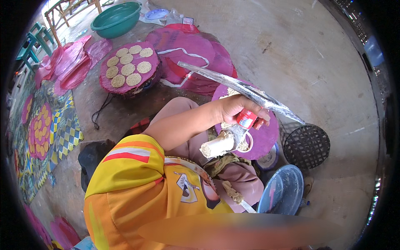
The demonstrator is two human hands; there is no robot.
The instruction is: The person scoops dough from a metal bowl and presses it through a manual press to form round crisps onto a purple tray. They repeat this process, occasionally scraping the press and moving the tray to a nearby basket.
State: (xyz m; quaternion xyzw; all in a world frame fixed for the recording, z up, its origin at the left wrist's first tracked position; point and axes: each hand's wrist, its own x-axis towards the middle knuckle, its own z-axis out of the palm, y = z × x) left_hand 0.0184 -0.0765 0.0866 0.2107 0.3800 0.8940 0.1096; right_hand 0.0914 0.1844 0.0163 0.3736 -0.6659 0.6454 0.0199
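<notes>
My left hand (240, 109) grips a hand-held press. A long, dough-smeared bar (237, 86) crosses over the hand. Under the palm is a red printed can-like section (246, 118), and below it a pale, dough-coated cylinder (218, 145). A white ring (246, 142) hangs beside it. Beneath the hand lies a purple-covered round board (261, 137) with pale strands of dough, partly hidden by the hand. My right hand is out of view. Near my lap, a flat blade (247, 206) carries a lump of soft dough (232, 192); its far end is hidden by a blur.
Pale dough discs (128, 69) lie on a pink-covered round stand (107, 82). Pink cloth rounds (193, 40), a green basin (115, 20), a black woven basket (307, 147) and a blue basin (281, 190) surround me. At left, a patterned mat (64, 128) holds more disc-covered cloths.
</notes>
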